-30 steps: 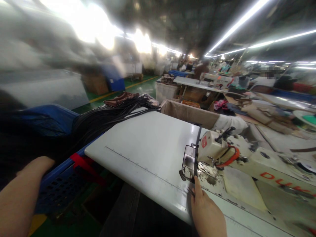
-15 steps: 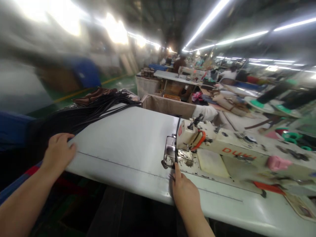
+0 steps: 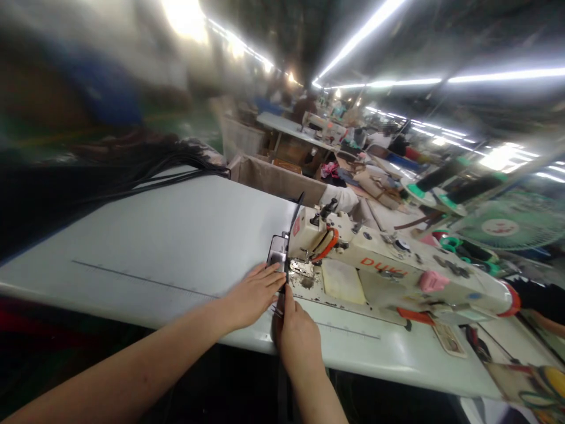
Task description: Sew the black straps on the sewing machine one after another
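Observation:
A narrow black strip (image 3: 298,209) runs beside the sewing machine's head and past the needle area toward the table's front edge. My left hand (image 3: 253,295) lies flat over the metal plate (image 3: 277,247) left of the needle, its outstretched fingertips touching the strip. Close beside it, my right hand (image 3: 301,333) has its index finger along the strip and its other fingers curled around it. Thin dark prongs poke out by the right hand's curled fingers; what they belong to is hidden. The white sewing machine (image 3: 366,259) stands just right of both hands.
A bundle of black strips (image 3: 176,162) drapes over the table's far left corner. Behind the white table (image 3: 176,235) is a fabric-lined bin (image 3: 273,179). Thread cones (image 3: 468,187) and a green fan (image 3: 503,227) stand at right. Another person's arm (image 3: 549,324) shows at the right edge.
My left hand has moved from the table's left edge across to the strip beside the needle. My right hand stays on the strip. The view has turned right.

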A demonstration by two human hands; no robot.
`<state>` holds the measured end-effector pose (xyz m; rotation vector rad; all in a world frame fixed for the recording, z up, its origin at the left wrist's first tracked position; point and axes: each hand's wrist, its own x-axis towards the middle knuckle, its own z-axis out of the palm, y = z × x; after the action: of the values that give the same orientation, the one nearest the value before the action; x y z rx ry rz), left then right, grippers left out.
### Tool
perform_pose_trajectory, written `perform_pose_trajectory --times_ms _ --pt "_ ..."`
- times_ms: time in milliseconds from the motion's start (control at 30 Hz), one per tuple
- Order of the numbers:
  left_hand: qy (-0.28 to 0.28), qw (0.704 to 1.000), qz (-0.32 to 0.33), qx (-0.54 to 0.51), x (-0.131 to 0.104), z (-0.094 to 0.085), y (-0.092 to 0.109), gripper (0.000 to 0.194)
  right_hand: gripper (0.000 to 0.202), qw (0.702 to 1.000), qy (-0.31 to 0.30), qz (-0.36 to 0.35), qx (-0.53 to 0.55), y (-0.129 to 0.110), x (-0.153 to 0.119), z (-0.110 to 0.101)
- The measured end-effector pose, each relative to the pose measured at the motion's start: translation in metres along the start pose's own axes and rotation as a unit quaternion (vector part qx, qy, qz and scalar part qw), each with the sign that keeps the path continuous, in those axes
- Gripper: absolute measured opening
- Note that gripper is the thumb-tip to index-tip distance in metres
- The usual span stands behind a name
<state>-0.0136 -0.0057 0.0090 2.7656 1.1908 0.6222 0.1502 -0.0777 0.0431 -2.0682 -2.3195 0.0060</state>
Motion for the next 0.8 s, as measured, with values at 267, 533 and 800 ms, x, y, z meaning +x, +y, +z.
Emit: perform_pose_trajectory --times_ms 267,533,800 --pt "0.054 0.999 0.003 0.006 -0.002 0.003 0.011 0.044 0.051 0.991 0.013 -0.014 0.131 0.018 -0.006 -0.002" --pt "0.065 0.997 0.012 0.048 -0.001 0.006 0.014 0.051 0.044 0.985 0.081 0.055 0.144 0.059 0.002 0.01" --pt "0.044 0.998 0.005 0.05 -0.002 0.003 0.015 0.051 0.039 0.984 0.131 0.016 0.119 0.06 -0.003 0.021"
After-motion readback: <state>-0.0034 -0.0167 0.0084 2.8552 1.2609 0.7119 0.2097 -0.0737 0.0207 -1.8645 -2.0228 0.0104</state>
